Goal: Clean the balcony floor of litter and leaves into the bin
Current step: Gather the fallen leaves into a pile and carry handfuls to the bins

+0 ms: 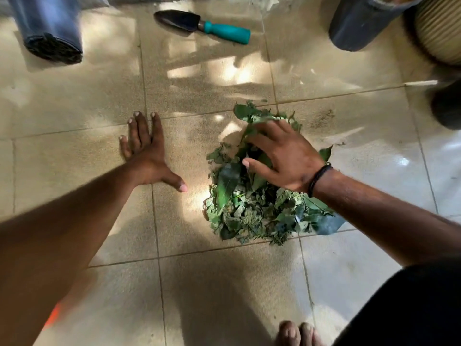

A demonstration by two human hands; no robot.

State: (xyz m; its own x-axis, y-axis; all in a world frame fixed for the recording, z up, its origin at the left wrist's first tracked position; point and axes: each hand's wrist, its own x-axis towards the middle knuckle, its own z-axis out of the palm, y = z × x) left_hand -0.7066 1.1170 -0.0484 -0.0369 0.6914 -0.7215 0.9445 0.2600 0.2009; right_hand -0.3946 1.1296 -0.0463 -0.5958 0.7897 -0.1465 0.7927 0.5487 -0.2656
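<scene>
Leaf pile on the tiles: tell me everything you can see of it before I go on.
The leaf pile is a loose heap of green leaves, some broad and flat, many crumpled or dried, lying on the beige floor tiles across a grout line. The right hand rests on its far part, fingers spread into the leaves. The left hand lies flat on the tile beside it, not touching.

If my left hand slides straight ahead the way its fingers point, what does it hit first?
Mostly bare floor tiles. The left hand lies flat, fingers pointing up the picture, slightly left. That line looks free, passing between the blue roll and the trowel, though depth is hard to judge.
</scene>
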